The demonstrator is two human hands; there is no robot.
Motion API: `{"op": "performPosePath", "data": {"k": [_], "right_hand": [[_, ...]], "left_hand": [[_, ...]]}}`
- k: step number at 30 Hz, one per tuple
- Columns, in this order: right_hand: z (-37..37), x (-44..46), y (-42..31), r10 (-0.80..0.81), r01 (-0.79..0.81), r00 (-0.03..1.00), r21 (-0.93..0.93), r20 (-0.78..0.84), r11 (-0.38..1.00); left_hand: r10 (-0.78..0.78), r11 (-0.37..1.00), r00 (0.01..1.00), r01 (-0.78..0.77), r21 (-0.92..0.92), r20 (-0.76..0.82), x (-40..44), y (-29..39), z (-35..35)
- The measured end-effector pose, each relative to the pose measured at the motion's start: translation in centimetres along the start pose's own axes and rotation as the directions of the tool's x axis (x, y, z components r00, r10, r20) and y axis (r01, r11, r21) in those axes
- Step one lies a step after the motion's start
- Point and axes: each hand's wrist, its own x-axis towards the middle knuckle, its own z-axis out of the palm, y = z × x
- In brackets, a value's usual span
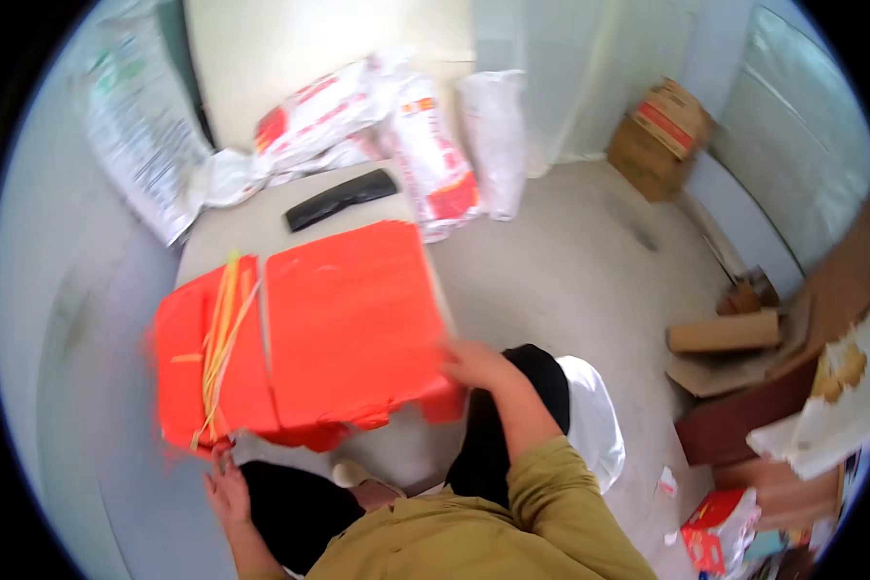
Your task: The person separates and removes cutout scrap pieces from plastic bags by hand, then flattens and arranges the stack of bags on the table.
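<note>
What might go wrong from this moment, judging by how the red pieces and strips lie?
The yellow strips lie loosely across the narrower red piece, so they could slide off if the left hand tugs its near corner.

The wider red sheet looks ragged along its near edge; a pull from the right hand might tear or skew it.

I see the right grip (478, 366) out at one o'clock, its bare forearm (532, 416) angled inward, fingers blurred; the left grip (226, 491) sits at ten, fingers pointing toward twelve.
</note>
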Motion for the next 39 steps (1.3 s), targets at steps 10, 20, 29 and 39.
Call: {"op": "performPosePath", "data": {"k": [10,20,29,39], "right_hand": [[-0.4,-0.6,-2.7,0.059,-0.059,0.998,0.020,0.007,0.998],[5.4,-1.2,0.4,-0.009,0.026,0.923,0.038,-0.383,0.999],[8.4,-1.1,2.7,-0.053,0.141,0.825,0.114,-0.562,0.983],[8.2,-0.7,2.8,0.000,0.092,0.833,0.137,-0.553,0.986]], "left_hand": [[0.021,0.999,0.998,-0.024,-0.048,-0.056,-0.5,-0.8,1.7],[0.025,0.999,0.999,-0.027,-0.047,-0.045,-0.1,-0.7,1.6],[0.036,0.999,0.999,-0.036,0.007,-0.035,-0.2,-0.8,2.1],[0.049,0.999,0.999,-0.049,0.004,-0.016,-0.6,-0.5,1.2]]}}
